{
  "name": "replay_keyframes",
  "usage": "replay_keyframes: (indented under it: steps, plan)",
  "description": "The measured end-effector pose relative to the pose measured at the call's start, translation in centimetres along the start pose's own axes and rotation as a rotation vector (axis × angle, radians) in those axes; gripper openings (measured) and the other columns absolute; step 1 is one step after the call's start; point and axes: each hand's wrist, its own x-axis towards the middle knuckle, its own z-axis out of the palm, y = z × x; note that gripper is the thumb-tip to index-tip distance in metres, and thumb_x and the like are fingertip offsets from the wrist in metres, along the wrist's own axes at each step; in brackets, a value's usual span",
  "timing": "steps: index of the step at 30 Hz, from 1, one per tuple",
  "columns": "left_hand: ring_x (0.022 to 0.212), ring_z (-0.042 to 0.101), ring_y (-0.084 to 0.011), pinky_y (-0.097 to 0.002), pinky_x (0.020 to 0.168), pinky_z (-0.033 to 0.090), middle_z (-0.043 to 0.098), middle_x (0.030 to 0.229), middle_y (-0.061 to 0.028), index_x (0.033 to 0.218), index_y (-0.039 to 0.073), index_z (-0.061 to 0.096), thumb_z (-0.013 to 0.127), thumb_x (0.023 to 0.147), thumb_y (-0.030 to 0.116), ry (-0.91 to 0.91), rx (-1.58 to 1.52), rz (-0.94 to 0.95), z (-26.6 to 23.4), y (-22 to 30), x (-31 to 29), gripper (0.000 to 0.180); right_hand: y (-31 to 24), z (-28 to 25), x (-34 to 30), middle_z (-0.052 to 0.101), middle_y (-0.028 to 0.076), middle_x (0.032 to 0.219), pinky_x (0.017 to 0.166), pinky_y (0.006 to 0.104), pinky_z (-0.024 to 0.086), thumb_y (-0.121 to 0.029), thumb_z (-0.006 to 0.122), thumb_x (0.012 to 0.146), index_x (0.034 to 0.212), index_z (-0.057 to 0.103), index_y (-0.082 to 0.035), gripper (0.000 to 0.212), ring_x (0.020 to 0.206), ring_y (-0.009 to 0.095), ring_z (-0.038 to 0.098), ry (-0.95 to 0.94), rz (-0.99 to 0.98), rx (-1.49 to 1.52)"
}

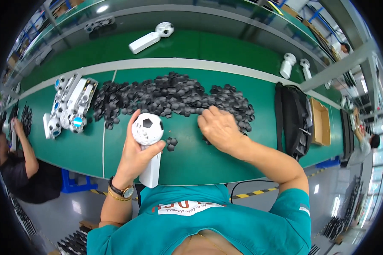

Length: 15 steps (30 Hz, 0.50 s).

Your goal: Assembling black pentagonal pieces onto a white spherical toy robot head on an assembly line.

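Observation:
My left hand [136, 148] is closed around a white handheld device [150, 168] with a round head patterned like a football and a straight handle. The ball end points away from me, and one black pentagon shows on it among white openings. My right hand [220, 129] is at the near right edge of a wide heap of black pentagon pieces [174, 91]. Its fingers are curled together, and whatever they pinch is hidden. Between the two hands, a few loose black pentagon pieces [171, 143] lie on the green table [191, 165].
Several finished-looking ball-headed devices [72, 102] are stacked at the left. A black bag [292, 121] and an open cardboard box [321, 121] sit at the right. Beyond the pale rail, a green belt [225, 51] carries more white devices [147, 41]. A co-worker [21, 161] sits at the left.

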Motion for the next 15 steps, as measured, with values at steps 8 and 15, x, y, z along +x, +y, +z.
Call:
replay_keyframes:
  steps: [8,15]
  plan:
    - [0.085,0.058,-0.0128,-0.0263,0.068,0.053,0.053,0.112,-0.0068,0.147,0.006,0.015,0.071,0.077,0.003,-0.03,-0.073,-0.066,0.3,0.0,0.4,0.09,-0.8,0.9,1.8,0.061,0.01,0.068,0.051,0.032,0.049,-0.012,0.06,0.069,0.073,0.063,-0.001,0.012,0.069,0.022,0.058,-0.055,0.003,-0.118]
    - [0.095,0.056,-0.0137,-0.0268,0.078,0.051,0.052,0.116,-0.0072,0.147,0.005,0.014,0.071,0.076,0.003,-0.034,-0.076,-0.059,-0.2,-0.1,0.4,0.091,-1.6,1.1,3.1,0.062,0.01,0.069,0.053,0.0319,0.05,-0.012,0.059,0.07,0.074,0.064,-0.001,0.013,0.069,0.022,0.059,-0.139,0.015,-0.107]
